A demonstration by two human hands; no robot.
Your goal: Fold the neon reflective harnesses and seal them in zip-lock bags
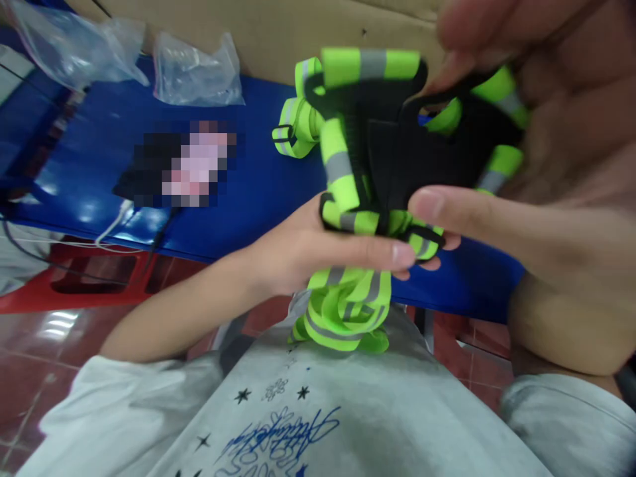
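Note:
A reflective strap harness (385, 156), neon yellow-green bands with grey stripes on a black plate, is held up in front of me. My left hand (342, 248) grips its gathered straps from below, thumb across the front. Higher on the right, my right hand (536, 172) pinches the black plate with its thumb on the near face; its upper fingers are blurred. Loose looped straps (348, 311) hang under my left hand against my shirt. Behind the plate, at its left, a coiled strap with a black buckle (295, 129) shows over the table.
The blue table (268, 179) carries clear plastic bags (196, 69) at the back left. A pixelated item (183, 162) lies nearer, beside a white cable (116, 222). Cardboard (278, 33) stands behind. A red stool (94, 275) is below the table's left edge.

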